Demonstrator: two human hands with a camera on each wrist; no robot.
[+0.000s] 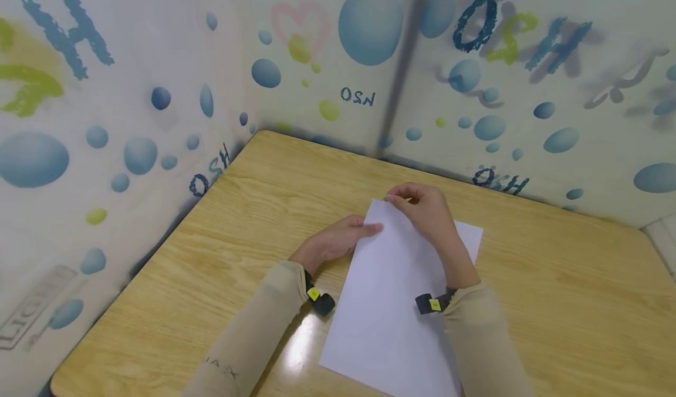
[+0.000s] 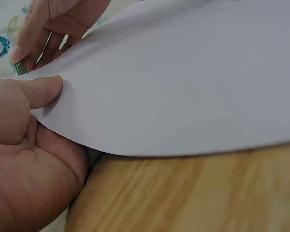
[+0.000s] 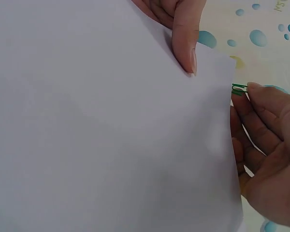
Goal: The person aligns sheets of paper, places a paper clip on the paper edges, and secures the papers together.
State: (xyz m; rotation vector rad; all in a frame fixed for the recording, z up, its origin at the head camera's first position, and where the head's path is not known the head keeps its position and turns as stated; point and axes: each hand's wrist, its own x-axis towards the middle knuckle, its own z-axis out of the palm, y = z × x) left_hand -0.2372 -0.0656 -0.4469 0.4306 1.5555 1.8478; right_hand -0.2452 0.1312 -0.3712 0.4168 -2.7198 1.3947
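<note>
White paper (image 1: 391,309) lies lengthwise on the table before me, its far end lifted a little. My left hand (image 1: 338,240) grips the left edge near the far corner, thumb on top and the other fingers underneath. Between thumb and forefinger my right hand (image 1: 426,212) pinches a green paper clip (image 3: 239,89). In the right wrist view the clip's looped end meets the paper's far edge, close to the corner. Part of the right hand's fingers is hidden behind the sheet there.
The wooden table (image 1: 253,209) has a wall (image 1: 311,115) with blue bubbles and letters along its far and left sides. A white paper corner (image 1: 470,236) shows to the right of my right wrist. Each wrist wears a black strap.
</note>
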